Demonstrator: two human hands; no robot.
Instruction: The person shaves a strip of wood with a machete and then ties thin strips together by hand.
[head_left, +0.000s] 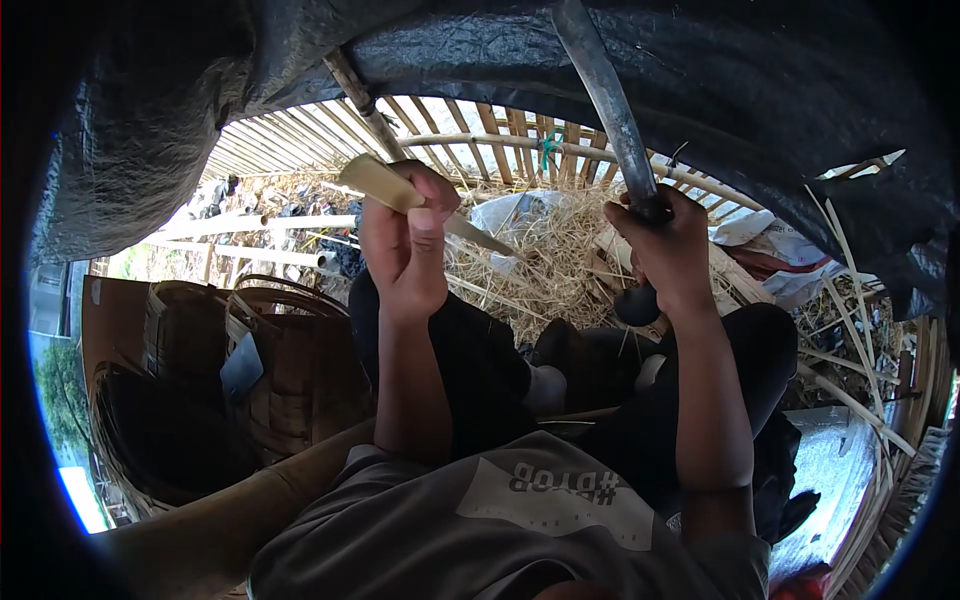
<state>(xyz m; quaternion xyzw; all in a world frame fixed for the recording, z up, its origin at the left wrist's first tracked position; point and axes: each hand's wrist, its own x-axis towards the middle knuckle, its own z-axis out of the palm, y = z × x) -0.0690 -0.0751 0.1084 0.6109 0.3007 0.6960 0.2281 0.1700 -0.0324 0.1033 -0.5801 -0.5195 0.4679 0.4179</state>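
My left hand (405, 245) is raised in front of me and is closed around a pale bamboo piece (375, 180) that tapers to a thin point toward the right. My right hand (665, 245) grips the dark handle of a long curved blade (605, 95), which rises toward the top of the view. The blade stands to the right of the bamboo piece and does not touch it. Below both hands are my knees in dark trousers (480, 350) and my grey shirt (500, 520).
Woven baskets (200, 370) stand at my left. Straw (555, 260) and white sacks lie ahead. A bamboo slat fence (470, 130) runs behind them. Black sheeting (750, 80) hangs overhead. Loose bamboo strips (850, 380) lie at the right.
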